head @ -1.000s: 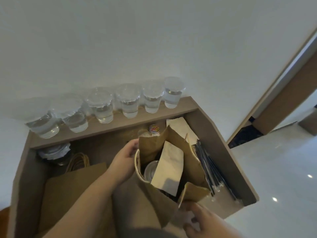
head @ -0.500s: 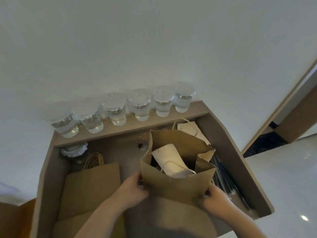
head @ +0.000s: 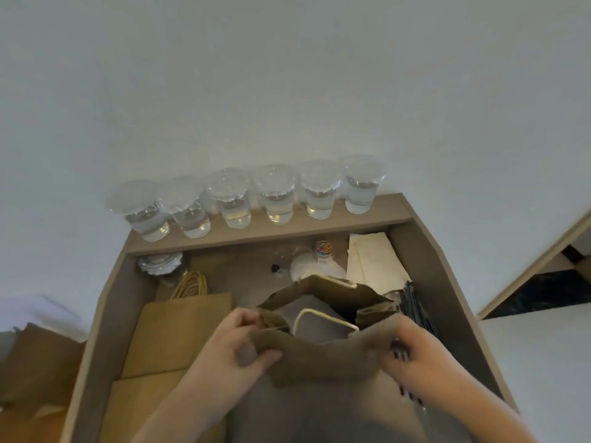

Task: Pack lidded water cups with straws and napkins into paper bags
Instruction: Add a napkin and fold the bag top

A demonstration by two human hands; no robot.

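Observation:
A brown paper bag (head: pixel 323 362) stands in front of me on the desk, its near top edge folded toward me. My left hand (head: pixel 238 343) pinches the fold at its left corner and my right hand (head: pixel 415 356) pinches it at the right corner. A white cord handle (head: pixel 323 318) shows inside the mouth; the contents are hidden. Several lidded water cups (head: pixel 278 196) line the raised back ledge. Napkins (head: pixel 374 260) lie at the back right, with dark wrapped straws (head: pixel 415 308) beside the bag.
Flat paper bags (head: pixel 182 330) are stacked on the left, their cord handles (head: pixel 190 284) pointing back. A stack of spare lids (head: pixel 160 263) sits at the back left, a small jar of coloured clips (head: pixel 323 249) at the back. The desk's raised sides (head: pixel 447 282) hem in the work area.
The napkin that stuck out of the bag is out of sight inside it. Both hands have moved up to the bag's top edge and folded it over toward me.

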